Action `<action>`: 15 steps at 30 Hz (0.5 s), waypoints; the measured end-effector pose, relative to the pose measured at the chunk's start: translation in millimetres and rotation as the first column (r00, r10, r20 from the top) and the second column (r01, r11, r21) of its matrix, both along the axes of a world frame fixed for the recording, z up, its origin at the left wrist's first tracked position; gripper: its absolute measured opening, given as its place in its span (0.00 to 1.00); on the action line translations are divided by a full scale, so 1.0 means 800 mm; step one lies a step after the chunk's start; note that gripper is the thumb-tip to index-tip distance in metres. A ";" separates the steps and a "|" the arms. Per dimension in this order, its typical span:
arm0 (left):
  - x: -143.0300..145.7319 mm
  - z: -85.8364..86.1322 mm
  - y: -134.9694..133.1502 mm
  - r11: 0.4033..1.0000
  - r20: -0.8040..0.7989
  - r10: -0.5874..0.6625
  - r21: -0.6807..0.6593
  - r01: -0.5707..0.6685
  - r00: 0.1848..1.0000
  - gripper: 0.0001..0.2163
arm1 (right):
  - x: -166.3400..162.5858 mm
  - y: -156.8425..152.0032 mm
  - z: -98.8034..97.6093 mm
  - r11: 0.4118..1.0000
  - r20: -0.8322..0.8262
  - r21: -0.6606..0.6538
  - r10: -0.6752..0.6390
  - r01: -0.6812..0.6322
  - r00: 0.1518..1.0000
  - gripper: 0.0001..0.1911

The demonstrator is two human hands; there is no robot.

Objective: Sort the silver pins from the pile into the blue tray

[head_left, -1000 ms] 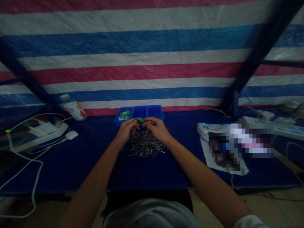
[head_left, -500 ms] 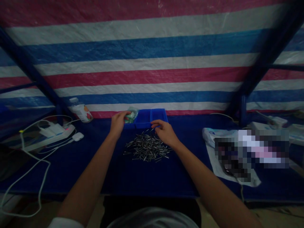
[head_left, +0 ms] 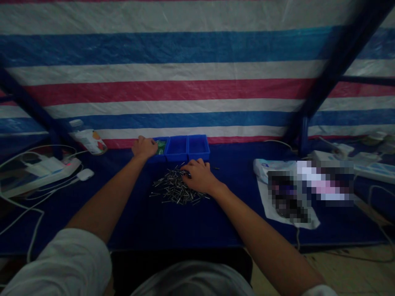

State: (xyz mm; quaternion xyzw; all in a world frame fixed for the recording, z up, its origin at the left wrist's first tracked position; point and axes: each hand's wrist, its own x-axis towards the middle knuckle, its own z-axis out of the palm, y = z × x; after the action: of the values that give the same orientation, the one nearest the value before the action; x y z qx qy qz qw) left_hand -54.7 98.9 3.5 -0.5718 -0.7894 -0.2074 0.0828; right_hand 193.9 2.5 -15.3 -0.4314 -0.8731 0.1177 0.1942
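Observation:
A heap of thin metal nails or screws [head_left: 175, 191] lies on the blue tabletop; which kind they are is too small to tell. My right hand [head_left: 200, 176] rests on the heap's upper right side, fingers apart and bent down into it. Behind the heap stands a row of blue bins: a left bin holding a green-and-clear plastic bag [head_left: 161, 146], a middle bin [head_left: 177, 156] and a right bin [head_left: 198, 155]. At the left bin's outer side is my left hand [head_left: 144, 147], its fingers curled and their tips partly hidden.
To the left are a plastic bottle [head_left: 89, 137], a power strip [head_left: 68, 168] with a charger [head_left: 85, 174], and looping white cables. A white plastic bag [head_left: 261, 168] with blurred items lies to the right. Striped sheeting [head_left: 197, 90] hangs behind the blue table [head_left: 228, 181].
My right hand has come down from the bins' front edge onto the heap. My left hand has shifted slightly left, and the green-and-clear bag now lies lower in the left bin. The camera view has shifted.

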 end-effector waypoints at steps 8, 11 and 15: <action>0.026 0.007 -0.016 0.996 -0.021 0.004 0.088 -0.002 1.000 0.13 | -0.006 0.002 -0.008 1.000 0.016 -0.008 -0.006 0.006 1.000 0.15; 0.037 0.014 -0.043 0.958 -0.004 -0.062 0.282 0.061 0.998 0.12 | -0.009 0.001 -0.008 1.000 0.015 -0.016 -0.018 0.018 1.000 0.14; 0.043 0.004 -0.094 0.850 0.003 -0.375 0.400 0.343 0.927 0.11 | -0.011 0.000 -0.009 1.000 0.016 -0.005 -0.017 0.017 1.000 0.14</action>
State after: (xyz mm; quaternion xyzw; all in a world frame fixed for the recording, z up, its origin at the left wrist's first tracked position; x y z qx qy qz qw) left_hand -20.6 23.7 6.5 -0.6720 -0.6135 -0.3959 0.1234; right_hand 184.9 2.5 -22.2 -0.4404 -0.8706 0.1145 0.1870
